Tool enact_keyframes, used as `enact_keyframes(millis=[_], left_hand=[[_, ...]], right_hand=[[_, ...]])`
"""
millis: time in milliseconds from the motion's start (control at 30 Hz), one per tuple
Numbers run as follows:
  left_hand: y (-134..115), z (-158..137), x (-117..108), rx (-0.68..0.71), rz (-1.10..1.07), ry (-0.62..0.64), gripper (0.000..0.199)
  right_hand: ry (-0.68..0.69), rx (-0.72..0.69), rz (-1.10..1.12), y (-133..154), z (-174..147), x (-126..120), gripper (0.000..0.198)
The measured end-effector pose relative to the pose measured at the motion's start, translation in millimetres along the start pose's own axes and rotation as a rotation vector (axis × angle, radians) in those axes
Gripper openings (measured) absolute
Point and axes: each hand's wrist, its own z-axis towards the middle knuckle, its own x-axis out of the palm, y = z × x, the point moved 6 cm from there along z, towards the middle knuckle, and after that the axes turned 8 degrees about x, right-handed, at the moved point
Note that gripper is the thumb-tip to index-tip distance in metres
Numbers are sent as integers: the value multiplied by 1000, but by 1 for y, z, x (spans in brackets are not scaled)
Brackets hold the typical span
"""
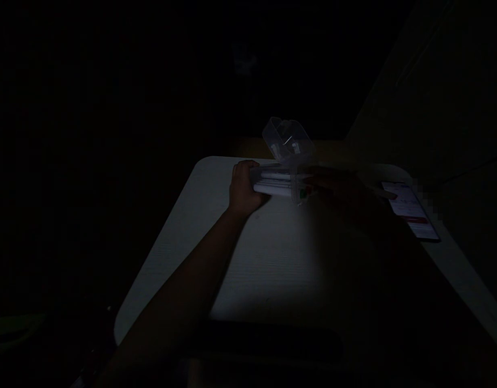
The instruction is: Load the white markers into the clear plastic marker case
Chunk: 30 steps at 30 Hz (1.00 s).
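- Here it was, at the far side of the pale worktop point(268, 253): a clear plastic case point(295, 183), with slim white sticks point(273, 191) lying inside, right between the two hands!
- The long axis was the key, and it ran left to right, across the person's front, with the sticks lined up along it.
- The left hand point(242, 189) had the left end, fingers wrapped around it, a firm grasp by the look of it.
- Over at the right end, the mouth gaped, and the clear lid point(289, 141) stood tipped up on the far side of it.
- And the right hand point(339, 186)? Deep in shadow, just right of that mouth, fingers pointing left along the line of the sticks; whether they pinched anything, I could not tell.
- So the left hand owned the closed end, while the right was nearer the opening, with specks of red and green point(304, 193) showing there.
- Farther right, near the worktop's right edge, lay a lit phone point(412, 213), partly behind the dark right arm.
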Motion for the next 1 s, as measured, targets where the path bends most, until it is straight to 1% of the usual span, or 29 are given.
enact_keyframes(millis=[200, 333, 400, 567, 667, 800, 900, 967, 1000], left_hand=[[-2, 0, 0, 23, 23, -4, 60], [-4, 1, -1, 57, 47, -6, 59], [-4, 1, -1, 56, 43, 3, 58], [-2, 1, -1, 46, 40, 8, 58], [-1, 0, -1, 45, 39, -16, 60], [2, -1, 0, 18, 20, -13, 60], [3, -1, 0, -7, 8, -7, 60], [3, -1, 0, -12, 5, 1, 62], [3, -1, 0, -10, 4, 5, 62]], right_hand=[[33, 89, 7, -7, 3, 9, 50], [45, 74, 18, -8, 3, 13, 52], [32, 70, 10, -8, 3, 13, 51], [64, 87, -6, -8, 1, 13, 53], [39, 57, 38, -4, 0, 8, 56], [3, 13, 88, 0, -2, -3, 58], [-88, 93, 119, -5, -3, -17, 50], [-160, 183, 111, -16, -5, -28, 43], [-178, 206, 88, -22, -5, -33, 39]])
